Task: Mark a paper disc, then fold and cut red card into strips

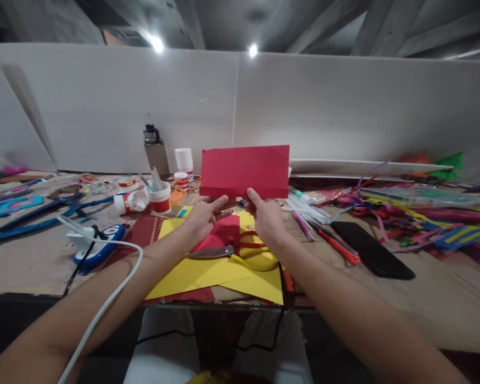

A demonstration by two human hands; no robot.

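While left grip (202, 217) and right grip (269, 217) pinch red card (244, 169), white panels (104, 101) back the cluttered table (436, 298).

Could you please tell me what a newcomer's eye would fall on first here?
Probably the red card, raised in the middle of the view, with the right hand gripping its lower edge and the left hand at that same edge. Below it, scissors lie over bright yellow sheets. Off to the right, a tangle of colourful strips spreads beyond the black phone.
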